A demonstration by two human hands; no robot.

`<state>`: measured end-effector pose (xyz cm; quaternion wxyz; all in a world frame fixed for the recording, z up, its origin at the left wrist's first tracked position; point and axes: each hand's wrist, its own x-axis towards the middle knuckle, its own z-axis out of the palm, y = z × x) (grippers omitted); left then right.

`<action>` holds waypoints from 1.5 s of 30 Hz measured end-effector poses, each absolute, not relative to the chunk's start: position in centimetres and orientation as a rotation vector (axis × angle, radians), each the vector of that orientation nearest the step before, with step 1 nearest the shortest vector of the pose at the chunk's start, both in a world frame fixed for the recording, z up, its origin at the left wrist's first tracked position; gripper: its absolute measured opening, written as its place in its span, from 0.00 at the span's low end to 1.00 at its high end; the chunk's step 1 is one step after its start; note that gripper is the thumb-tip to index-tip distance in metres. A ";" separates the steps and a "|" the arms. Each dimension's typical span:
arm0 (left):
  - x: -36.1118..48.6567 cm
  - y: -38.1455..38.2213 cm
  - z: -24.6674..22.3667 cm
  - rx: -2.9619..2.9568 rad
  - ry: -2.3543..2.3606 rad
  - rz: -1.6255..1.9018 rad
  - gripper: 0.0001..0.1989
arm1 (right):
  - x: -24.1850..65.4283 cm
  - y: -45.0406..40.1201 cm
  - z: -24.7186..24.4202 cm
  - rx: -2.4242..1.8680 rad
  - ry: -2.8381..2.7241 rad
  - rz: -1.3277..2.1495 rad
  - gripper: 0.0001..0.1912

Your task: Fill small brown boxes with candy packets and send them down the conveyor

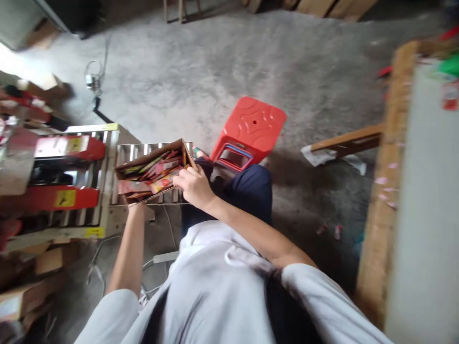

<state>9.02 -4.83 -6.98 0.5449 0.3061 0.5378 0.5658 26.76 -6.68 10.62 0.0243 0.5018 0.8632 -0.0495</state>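
An open cardboard box (183,152) filled with colourful packets (167,167) is tilted over a roller conveyor (133,152). My left hand (136,205) is under the box's near left corner, with its fingers mostly hidden beneath the cardboard. At the box's right end, my right hand (193,185) has its fingers bent over the rim, beside the packets. Whether those fingers also touch a packet is too small to tell.
A machine with red guards (81,198) adjoins the conveyor at left. Ahead stands a red plastic stool (256,122). A wood-edged table (380,224) runs along the right. Cartons (50,259) lie at lower left, and cables trail near the conveyor.
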 end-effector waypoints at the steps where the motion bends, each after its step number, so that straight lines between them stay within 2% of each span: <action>1: 7.8 -5.3 -7.2 0.679 1.331 1.380 0.34 | 26.3 -6.4 10.0 1.531 2.692 -0.204 0.19; 4: 4.9 -7.0 -6.8 0.536 1.428 1.481 0.26 | 26.4 -5.6 10.0 1.585 2.848 -0.404 0.11; 7: 2.9 -8.0 -5.3 0.522 1.354 1.516 0.24 | 28.2 -3.6 11.1 1.919 2.912 -0.655 0.19; 9: 2.1 -7.8 -4.2 0.590 1.281 1.509 0.24 | 29.4 -1.4 11.4 2.078 2.755 -0.965 0.20; 11: 1.3 -7.0 -3.1 0.720 1.272 1.434 0.23 | 29.9 1.1 11.2 2.009 2.539 -1.272 0.18; 13: 0.7 -6.0 -2.0 0.921 1.300 1.284 0.21 | 29.4 3.3 10.9 1.804 2.406 -1.380 0.14; 16: 0.3 -4.3 -0.5 1.278 1.326 1.024 0.16 | 26.9 5.0 10.6 1.483 2.348 -1.204 0.09; 20: 2.1 -1.9 0.5 1.713 1.223 0.703 0.15 | 23.5 5.5 9.9 1.149 2.272 -0.782 0.12; 23: 4.0 -0.4 0.4 1.941 1.174 0.435 0.18 | 22.7 5.8 9.4 1.014 2.178 -0.700 0.26; 25: 4.4 0.3 0.5 2.004 1.155 0.259 0.20 | 23.0 6.2 9.6 0.971 2.066 -0.808 0.37; 26: 4.2 0.6 0.7 2.000 1.126 0.199 0.22 | 23.2 6.4 9.8 0.942 2.001 -0.890 0.39; 28: 3.2 1.1 1.1 1.908 1.002 0.151 0.26 | 23.8 6.7 10.4 0.881 1.914 -1.015 0.38; 33: 0.9 1.8 1.0 1.602 0.769 0.109 0.36 | 24.9 6.9 11.1 0.918 1.933 -1.076 0.32; 37: 2.5 2.0 -0.6 1.631 1.072 0.221 0.20 | 25.1 7.3 10.1 1.015 2.027 -1.073 0.21; 40: 4.3 2.1 -0.9 1.768 1.355 0.274 0.14 | 24.8 7.1 9.3 1.085 2.121 -0.916 0.15; 45: 4.9 2.4 -0.2 1.911 1.391 0.225 0.11 | 24.3 3.4 9.1 1.405 2.462 -0.382 0.21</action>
